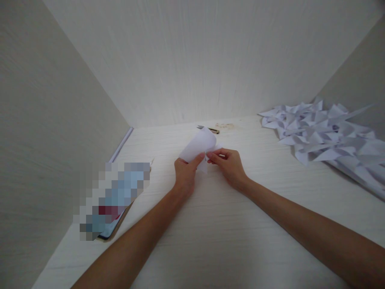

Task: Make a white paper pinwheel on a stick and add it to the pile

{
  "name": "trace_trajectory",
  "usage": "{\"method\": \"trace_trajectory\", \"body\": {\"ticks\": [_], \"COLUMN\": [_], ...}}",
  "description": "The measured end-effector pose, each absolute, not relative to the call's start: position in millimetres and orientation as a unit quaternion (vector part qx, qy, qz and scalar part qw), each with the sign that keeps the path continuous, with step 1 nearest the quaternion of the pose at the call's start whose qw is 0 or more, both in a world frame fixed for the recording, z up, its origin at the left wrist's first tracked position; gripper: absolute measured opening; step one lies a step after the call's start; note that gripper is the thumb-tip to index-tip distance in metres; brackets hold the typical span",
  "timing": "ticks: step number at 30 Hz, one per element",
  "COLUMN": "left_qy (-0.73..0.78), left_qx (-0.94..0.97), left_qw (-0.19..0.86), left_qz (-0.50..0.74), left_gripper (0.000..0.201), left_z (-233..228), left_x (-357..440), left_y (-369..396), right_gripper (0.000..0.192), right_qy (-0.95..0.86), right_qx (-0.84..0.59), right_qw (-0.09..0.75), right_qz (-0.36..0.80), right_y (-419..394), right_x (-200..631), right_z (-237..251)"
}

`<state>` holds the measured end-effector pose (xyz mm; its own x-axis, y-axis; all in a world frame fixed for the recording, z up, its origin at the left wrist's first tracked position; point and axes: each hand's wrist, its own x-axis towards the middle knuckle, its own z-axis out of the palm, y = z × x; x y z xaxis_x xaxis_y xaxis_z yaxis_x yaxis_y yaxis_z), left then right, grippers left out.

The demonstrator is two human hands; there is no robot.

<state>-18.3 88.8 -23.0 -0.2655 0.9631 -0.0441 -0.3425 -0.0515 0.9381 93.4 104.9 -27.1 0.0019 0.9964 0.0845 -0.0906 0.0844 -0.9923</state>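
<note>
A small white sheet of paper (200, 145) is curled over in the middle of the pale desk (228, 237). My left hand (185, 171) pinches its left lower edge between thumb and fingers. My right hand (227, 163) pinches the paper's right edge, fingertips almost touching the left thumb. Both hands rest low over the desk surface.
A heap of folded white paper pieces (325, 134) lies at the right against the wall. A small metal tool, perhaps scissors (210, 129), lies behind the paper. A pixelated flat item (112, 198) sits at the left, with a thin white strip (122, 143) along the left wall.
</note>
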Motion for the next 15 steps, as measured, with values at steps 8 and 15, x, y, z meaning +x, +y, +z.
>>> {"method": "trace_trajectory", "body": {"ticks": [8,15], "left_qy": [0.400,0.398], "left_qx": [0.361,0.405], "left_qw": [0.573,0.608], "left_qz": [0.617,0.555], "left_gripper": [0.019,0.031], "left_z": [-16,-10], "left_x": [-29,-37], "left_y": [87,91], "right_gripper": [0.022,0.032], "right_qy": [-0.513,-0.532], "right_qx": [-0.459,-0.427], "right_qw": [0.565,0.598], "right_qz": [0.454,0.420], "right_y": [108,109], "right_x": [98,99], "right_z": [-32,-29]}}
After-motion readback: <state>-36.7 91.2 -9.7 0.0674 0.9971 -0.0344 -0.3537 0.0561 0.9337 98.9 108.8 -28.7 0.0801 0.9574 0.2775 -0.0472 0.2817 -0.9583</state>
